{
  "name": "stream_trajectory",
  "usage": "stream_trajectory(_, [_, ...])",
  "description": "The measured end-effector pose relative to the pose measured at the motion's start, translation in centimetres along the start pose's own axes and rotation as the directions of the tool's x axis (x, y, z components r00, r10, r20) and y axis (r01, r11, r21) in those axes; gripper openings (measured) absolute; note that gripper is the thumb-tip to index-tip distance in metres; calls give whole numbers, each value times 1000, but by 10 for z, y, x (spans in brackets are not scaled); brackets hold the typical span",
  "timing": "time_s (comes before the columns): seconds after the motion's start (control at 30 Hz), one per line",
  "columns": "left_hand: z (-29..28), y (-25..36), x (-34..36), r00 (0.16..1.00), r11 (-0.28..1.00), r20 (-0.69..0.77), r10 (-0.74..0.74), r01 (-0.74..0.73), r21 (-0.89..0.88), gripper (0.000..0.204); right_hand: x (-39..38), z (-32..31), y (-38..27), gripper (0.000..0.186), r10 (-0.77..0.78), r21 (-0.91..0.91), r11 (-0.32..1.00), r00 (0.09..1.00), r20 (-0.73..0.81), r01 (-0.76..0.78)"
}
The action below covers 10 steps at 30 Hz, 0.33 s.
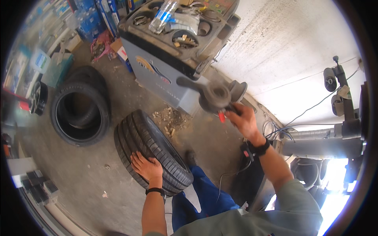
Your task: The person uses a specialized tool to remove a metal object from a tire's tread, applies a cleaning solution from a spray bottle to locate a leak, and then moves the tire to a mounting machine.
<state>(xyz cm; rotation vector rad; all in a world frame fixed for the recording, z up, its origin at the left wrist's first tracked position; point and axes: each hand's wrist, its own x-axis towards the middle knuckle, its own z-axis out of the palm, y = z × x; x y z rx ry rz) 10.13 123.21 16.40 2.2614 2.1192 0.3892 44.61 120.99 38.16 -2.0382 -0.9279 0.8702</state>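
Note:
A black tyre (pixel 151 151) stands upright on the floor just in front of my legs. My left hand (pixel 147 167) lies flat on its tread, fingers stretched out. At the front of a grey wheel balancer (pixel 157 78), my right hand (pixel 244 122) is closed round one handle of a dark quick-release wing nut (pixel 214 96). This nut has a round middle, a second arm reaching left and a small red tab; motion blurs it. Behind it, a round grey flange (pixel 238 91) of the balancer shows. My right fingertips are partly hidden by the handle.
Two more tyres (pixel 80 112) lean together at the left. Parts and a plastic bottle (pixel 163 16) fill the balancer's top tray. Small debris (pixel 171 120) litters the floor below it. Cables (pixel 275 129) and a machine with a grey cylinder (pixel 323 145) stand at the right.

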Motion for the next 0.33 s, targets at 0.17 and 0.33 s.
stream_trajectory(0.17, [7, -21, 8, 998, 999, 58, -6, 4, 36, 61, 106, -1, -48, 36, -255, -136, 961, 961, -107, 240])
stream_trajectory(0.33, [8, -18, 8, 997, 1000, 80, -12, 12, 5, 63, 205, -17, -73, 39, -297, -119, 945, 952, 78, 305])
